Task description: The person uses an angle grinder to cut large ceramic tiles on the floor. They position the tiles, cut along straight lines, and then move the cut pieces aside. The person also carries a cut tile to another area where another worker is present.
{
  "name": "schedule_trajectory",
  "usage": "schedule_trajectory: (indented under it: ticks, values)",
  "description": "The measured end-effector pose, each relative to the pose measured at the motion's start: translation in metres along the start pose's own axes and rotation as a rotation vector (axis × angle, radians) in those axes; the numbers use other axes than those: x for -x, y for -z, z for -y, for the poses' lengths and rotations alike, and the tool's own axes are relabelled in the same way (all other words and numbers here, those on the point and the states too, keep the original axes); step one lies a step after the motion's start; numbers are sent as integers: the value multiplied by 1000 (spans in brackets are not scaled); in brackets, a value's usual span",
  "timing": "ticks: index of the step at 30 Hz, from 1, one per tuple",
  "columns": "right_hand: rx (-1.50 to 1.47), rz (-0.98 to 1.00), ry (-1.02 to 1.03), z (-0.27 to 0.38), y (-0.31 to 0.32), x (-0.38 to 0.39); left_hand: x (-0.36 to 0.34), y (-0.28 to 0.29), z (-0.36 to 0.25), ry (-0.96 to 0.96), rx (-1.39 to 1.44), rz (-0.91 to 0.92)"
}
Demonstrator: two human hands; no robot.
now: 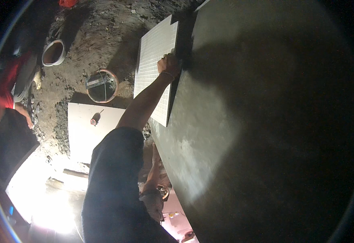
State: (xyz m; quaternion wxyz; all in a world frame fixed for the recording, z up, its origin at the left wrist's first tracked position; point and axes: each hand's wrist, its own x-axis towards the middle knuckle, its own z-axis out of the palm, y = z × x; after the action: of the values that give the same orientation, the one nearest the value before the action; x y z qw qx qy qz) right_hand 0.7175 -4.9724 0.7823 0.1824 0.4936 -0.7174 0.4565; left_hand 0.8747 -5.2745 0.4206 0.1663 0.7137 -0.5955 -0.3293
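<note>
My left hand [169,65] is closed round the long right edge of a white tile [154,52] with a grid of small squares. A corner is notched out of the tile's far end. It stands tilted beside a broad grey plastered surface [201,133]; whether they touch, I cannot tell. My dark-sleeved forearm crosses in front of the tile's near part, and a thin band circles the wrist. My right hand is out of view.
A white bucket [48,62] and a round tub [115,94] with a flat tool across it stand on rough ground. A small red-ended tool [96,118] lies on a pale panel [77,133]. A person in red [17,77] is at left. Bright glare [55,210] fills the lower left.
</note>
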Motion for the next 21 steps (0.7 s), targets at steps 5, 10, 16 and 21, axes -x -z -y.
schedule_trajectory:
  ticks: [5,10,16,21]
  values:
    - [5,-1,-2,-1,1,-2,3,4,-3,-12,-106,50]
    - [6,-8,7,-1,-3,-2,0,3,-10,107,6,65]
    - [0,-36,65,-4,2,5,-7,-17,-1,79,121,3]
    - [46,-59,136,-5,15,1,65,-31,34,380,515,-51]
